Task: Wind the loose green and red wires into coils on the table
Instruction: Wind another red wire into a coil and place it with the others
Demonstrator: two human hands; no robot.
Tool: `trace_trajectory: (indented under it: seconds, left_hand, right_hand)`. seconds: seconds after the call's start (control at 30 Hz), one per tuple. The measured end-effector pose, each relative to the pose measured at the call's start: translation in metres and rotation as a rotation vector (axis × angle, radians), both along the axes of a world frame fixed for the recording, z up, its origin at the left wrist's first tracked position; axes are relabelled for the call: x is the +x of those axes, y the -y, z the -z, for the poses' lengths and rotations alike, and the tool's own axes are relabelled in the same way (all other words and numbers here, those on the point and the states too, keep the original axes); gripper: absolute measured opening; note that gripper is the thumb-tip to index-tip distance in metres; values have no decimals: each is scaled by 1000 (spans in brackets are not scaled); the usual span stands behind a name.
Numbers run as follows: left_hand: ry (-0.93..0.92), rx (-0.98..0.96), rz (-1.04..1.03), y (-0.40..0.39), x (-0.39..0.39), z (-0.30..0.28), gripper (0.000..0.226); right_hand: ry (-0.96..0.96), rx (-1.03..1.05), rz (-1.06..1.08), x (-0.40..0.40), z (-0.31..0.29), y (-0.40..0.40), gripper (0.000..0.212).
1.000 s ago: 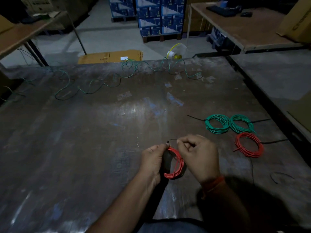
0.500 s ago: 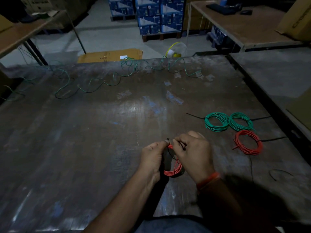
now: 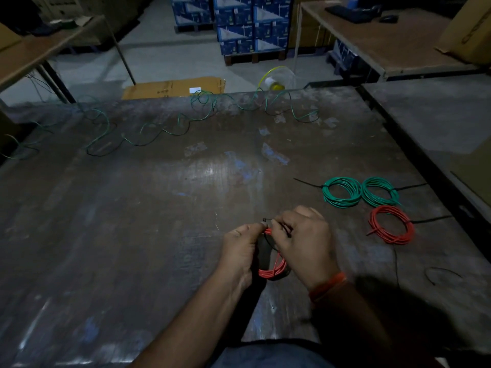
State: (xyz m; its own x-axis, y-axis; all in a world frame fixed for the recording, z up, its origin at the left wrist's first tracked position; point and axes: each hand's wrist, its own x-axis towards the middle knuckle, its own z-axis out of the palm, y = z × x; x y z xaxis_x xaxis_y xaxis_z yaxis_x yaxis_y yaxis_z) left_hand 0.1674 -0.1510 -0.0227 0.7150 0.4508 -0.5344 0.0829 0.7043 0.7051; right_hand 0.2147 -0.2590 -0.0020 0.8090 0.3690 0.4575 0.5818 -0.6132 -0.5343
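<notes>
My left hand (image 3: 240,247) and my right hand (image 3: 305,241) together hold a small red wire coil (image 3: 273,269) upright just above the dark table (image 3: 159,208). A thin black cable tie (image 3: 267,221) runs around the coil's top, pinched between my fingertips. To the right lie a finished red coil (image 3: 392,224) and two finished green coils (image 3: 341,192) (image 3: 380,191), each with a black tie sticking out. A long loose green wire (image 3: 148,134) snakes along the table's far edge.
A loose black tie (image 3: 441,273) lies at the right near the table's edge. Beyond the far edge are a wire spool (image 3: 276,81), flat cardboard (image 3: 172,88) and stacked blue boxes (image 3: 239,22). Another table (image 3: 398,43) stands at the back right.
Both hands have shifted slightly forward with the red coil. My right fingers have worked the black tie closer around the coil's top.
</notes>
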Motion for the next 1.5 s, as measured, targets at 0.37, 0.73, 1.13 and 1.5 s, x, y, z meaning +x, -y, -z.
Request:
trace_trajectory:
  seconds: [0.37, 0.73, 1.13, 1.5]
  left_hand:
    - [-15, 45, 23, -2, 0, 1, 17]
    - [-40, 157, 87, 0, -2, -3, 30]
    - [-57, 187, 95, -1, -4, -4, 30]
    - [-12, 308, 139, 0, -5, -12, 24]
  right_hand:
    - [-48, -47, 15, 2, 6, -2, 26]
    - [-60, -71, 29, 1, 4, -4, 19]
    - [-124, -39, -38, 3, 1, 0, 27]
    - [-204, 44, -107, 8, -4, 3, 45]
